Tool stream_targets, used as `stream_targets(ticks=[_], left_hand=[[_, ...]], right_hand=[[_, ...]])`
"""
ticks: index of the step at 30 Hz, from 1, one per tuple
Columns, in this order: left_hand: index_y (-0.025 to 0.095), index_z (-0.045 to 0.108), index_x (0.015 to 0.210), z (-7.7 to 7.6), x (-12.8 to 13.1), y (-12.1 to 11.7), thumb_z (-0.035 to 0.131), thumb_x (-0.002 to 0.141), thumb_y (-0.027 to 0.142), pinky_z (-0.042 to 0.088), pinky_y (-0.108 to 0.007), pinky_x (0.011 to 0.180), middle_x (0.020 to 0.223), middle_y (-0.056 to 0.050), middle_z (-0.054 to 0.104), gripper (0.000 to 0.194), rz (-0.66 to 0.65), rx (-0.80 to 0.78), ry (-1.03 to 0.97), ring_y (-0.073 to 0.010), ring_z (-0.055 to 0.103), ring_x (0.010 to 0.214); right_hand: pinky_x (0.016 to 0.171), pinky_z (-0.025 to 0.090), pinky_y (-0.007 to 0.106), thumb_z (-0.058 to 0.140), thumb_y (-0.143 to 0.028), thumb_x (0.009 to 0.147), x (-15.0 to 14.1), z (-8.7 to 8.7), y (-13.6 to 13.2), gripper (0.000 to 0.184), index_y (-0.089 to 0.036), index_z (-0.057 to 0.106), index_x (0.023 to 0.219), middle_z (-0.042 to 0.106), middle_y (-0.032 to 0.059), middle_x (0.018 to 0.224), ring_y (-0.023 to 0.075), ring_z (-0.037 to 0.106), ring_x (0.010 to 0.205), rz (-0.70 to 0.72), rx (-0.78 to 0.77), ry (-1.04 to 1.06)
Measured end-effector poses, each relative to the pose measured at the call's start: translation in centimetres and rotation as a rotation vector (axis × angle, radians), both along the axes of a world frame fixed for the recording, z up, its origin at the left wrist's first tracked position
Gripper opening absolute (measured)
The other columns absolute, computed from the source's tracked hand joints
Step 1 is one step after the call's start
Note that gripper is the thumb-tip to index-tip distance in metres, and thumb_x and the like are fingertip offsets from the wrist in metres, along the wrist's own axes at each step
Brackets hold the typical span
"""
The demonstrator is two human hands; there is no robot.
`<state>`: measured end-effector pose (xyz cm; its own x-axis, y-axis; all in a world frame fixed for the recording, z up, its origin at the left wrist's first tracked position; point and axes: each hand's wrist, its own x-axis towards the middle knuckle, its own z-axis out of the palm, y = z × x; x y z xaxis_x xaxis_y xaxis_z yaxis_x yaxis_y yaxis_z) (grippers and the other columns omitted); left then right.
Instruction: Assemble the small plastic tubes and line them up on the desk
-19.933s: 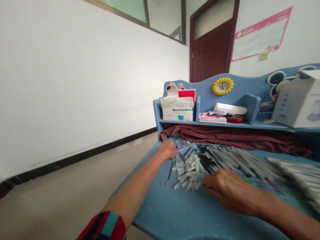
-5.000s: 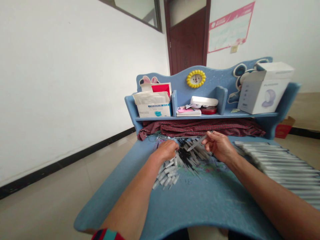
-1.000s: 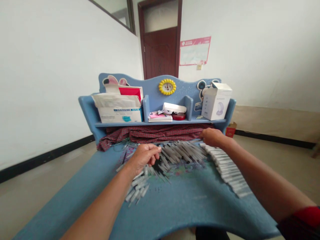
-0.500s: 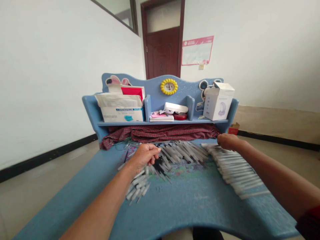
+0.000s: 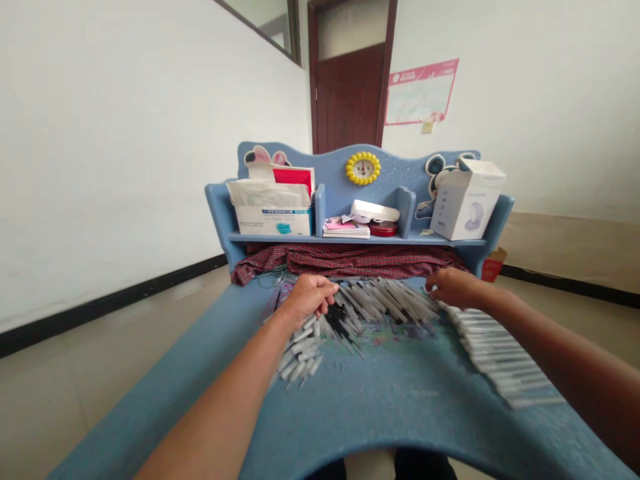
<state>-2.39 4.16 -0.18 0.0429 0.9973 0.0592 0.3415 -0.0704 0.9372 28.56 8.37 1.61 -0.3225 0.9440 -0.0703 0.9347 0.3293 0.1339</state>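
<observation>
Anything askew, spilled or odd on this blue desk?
No spill shows. The short white pieces beside the left hand lie jumbled, unlike the orderly row of white sticks by the right hand. On the shelf, the white case sits tilted over the red tin.

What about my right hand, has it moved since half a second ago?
Yes: against the tall white box, your right hand moved left, from below its right side to below its left in the picture.

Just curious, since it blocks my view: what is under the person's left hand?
Short whitish pieces show on the near side of the left hand, and black sticks to its right, on the blue desk. Whatever lies directly beneath the hand is covered.
</observation>
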Motion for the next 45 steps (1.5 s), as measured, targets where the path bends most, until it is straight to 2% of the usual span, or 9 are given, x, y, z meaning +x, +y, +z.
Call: stream_targets(ticks=[6, 14, 17, 24, 28, 33, 36, 39, 45], left_hand=[[0.013, 0.055, 0.056, -0.4, -0.4, 0.2, 0.057, 0.071, 0.028, 0.030, -0.016, 0.033, 0.044, 0.002, 0.053, 0.021, 0.031, -0.001, 0.040, -0.0058, 0.044, 0.033], [0.014, 0.055, 0.056, -0.3, -0.5, 0.1, 0.056, 0.072, 0.025, 0.030, -0.017, 0.033, 0.044, 0.002, 0.053, 0.020, 0.042, 0.026, 0.060, -0.0063, 0.044, 0.033], [0.014, 0.054, 0.055, -0.2, -0.5, 0.0, 0.056, 0.073, 0.024, 0.030, -0.017, 0.033, 0.043, 0.003, 0.051, 0.020, 0.055, 0.012, 0.047, -0.0060, 0.043, 0.032], [0.015, 0.053, 0.055, -0.1, -0.4, -0.1, 0.055, 0.073, 0.024, 0.030, -0.017, 0.033, 0.040, 0.004, 0.048, 0.021, 0.071, 0.001, 0.058, -0.0064, 0.041, 0.032], [0.014, 0.057, 0.062, -0.5, -0.5, 0.3, 0.054, 0.073, 0.023, 0.032, -0.018, 0.035, 0.043, 0.004, 0.049, 0.015, 0.044, 0.064, 0.118, -0.0069, 0.042, 0.033], [0.015, 0.065, 0.093, -0.9, -0.1, 0.3, 0.054, 0.068, 0.013, 0.046, -0.022, 0.060, 0.082, -0.003, 0.066, 0.027, -0.109, 0.468, 0.404, -0.0126, 0.060, 0.067], [0.018, 0.064, 0.100, -0.9, 0.4, -0.1, 0.053, 0.067, 0.008, 0.044, -0.025, 0.081, 0.102, -0.005, 0.063, 0.037, -0.261, 0.702, 0.639, -0.0161, 0.058, 0.093], [0.018, 0.065, 0.091, -0.9, 0.5, -0.5, 0.050, 0.073, 0.011, 0.044, -0.024, 0.077, 0.089, -0.005, 0.064, 0.025, -0.279, 0.710, 0.844, -0.0162, 0.059, 0.085], [0.018, 0.063, 0.083, -0.5, 0.1, -0.5, 0.045, 0.080, 0.017, 0.044, -0.025, 0.071, 0.082, -0.006, 0.063, 0.018, -0.086, 0.611, 1.037, -0.0173, 0.060, 0.079]], right_hand=[[0.067, 0.043, 0.023, 0.049, -0.025, 0.076, -7.6, -0.5, -2.7, 0.027, -0.023, 0.070, 0.092, 0.070, 0.0051, 0.084, 0.0175, 0.064, 0.077, 0.290, -0.067, 0.123], [0.071, 0.047, 0.032, 0.050, -0.032, 0.076, -12.1, -1.1, -2.8, 0.029, -0.015, 0.069, 0.090, 0.068, 0.0160, 0.093, 0.0276, 0.064, 0.089, 0.093, -0.017, 0.093], [0.072, 0.048, 0.035, 0.052, -0.031, 0.074, -12.7, -1.4, -2.6, 0.029, -0.013, 0.069, 0.089, 0.068, 0.0182, 0.092, 0.0291, 0.064, 0.089, 0.060, -0.052, 0.090], [0.052, 0.047, 0.024, 0.046, -0.020, 0.075, -12.5, -1.8, -2.0, 0.025, -0.010, 0.068, 0.074, 0.066, 0.0112, 0.057, 0.0176, 0.064, 0.051, 0.021, -0.232, 0.104], [0.046, 0.043, 0.022, 0.044, -0.019, 0.074, -12.1, -1.2, -2.3, 0.025, -0.010, 0.067, 0.071, 0.064, 0.0100, 0.052, 0.0164, 0.062, 0.046, 0.012, -0.193, 0.165], [0.040, 0.038, 0.018, 0.043, -0.024, 0.076, -11.8, -0.2, -3.2, 0.024, -0.013, 0.064, 0.071, 0.065, 0.0062, 0.058, 0.0128, 0.058, 0.040, 0.104, -0.187, 0.333], [0.035, 0.034, 0.017, 0.044, -0.023, 0.075, -12.1, 0.3, -3.8, 0.021, -0.013, 0.061, 0.069, 0.063, 0.0037, 0.055, 0.0112, 0.056, 0.037, 0.161, -0.250, 0.428], [0.032, 0.032, 0.016, 0.045, -0.024, 0.075, -12.5, 0.6, -3.9, 0.018, -0.014, 0.057, 0.067, 0.061, 0.0018, 0.053, 0.0104, 0.054, 0.035, 0.180, -0.276, 0.546], [0.036, 0.035, 0.017, 0.043, -0.040, 0.081, -12.2, -0.2, -3.0, 0.031, -0.014, 0.058, 0.073, 0.060, 0.0016, 0.053, 0.0100, 0.054, 0.037, 0.177, -0.242, 0.683]])
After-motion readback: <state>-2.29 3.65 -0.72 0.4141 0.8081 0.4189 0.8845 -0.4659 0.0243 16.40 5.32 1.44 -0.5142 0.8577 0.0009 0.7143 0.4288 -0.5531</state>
